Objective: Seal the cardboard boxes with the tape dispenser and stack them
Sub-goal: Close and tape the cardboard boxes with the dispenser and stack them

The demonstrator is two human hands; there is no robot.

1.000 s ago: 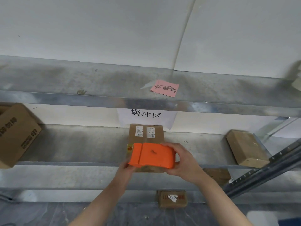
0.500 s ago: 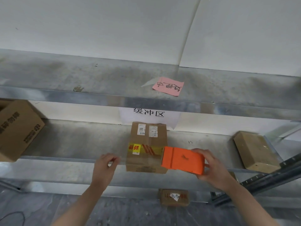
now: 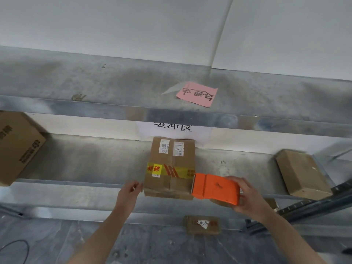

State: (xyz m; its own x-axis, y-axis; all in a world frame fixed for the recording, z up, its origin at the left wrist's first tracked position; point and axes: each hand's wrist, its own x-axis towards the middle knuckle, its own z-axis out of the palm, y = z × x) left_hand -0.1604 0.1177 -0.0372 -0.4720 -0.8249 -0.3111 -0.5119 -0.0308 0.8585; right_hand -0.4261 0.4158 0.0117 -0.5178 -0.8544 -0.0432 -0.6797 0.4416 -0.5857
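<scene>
The cardboard box [image 3: 171, 166] stood in the centre of the frame on the middle metal shelf [image 3: 85, 164], its near end over the shelf's front lip. Its lower right corner was hidden behind the tape dispenser [image 3: 216, 188]. We could not make out any clear tape across the flaps. The printed labels near its far edge were too small to read.

The box was plain brown corrugated board, banded crosswise by yellow printed tape [image 3: 169, 170]. The dispenser was a blocky orange plastic shell, its mouth touching the box's right edge.

The right hand [image 3: 249, 199] gripped the dispenser from the right, fingers curled over its top and far end. The left hand [image 3: 129, 195] reached up just beside the box's lower left corner, fingertips drawn together; whether they pinched anything, we could not tell.

A larger printed carton [image 3: 17, 147] was cut off at the left edge. A flat brown package [image 3: 302, 173] lay at the right. A small package [image 3: 202, 224] sat low in the frame. A pink note [image 3: 197, 94] lay on the upper shelf above a white sign [image 3: 173, 128], partly hidden by the shelf's edge.
</scene>
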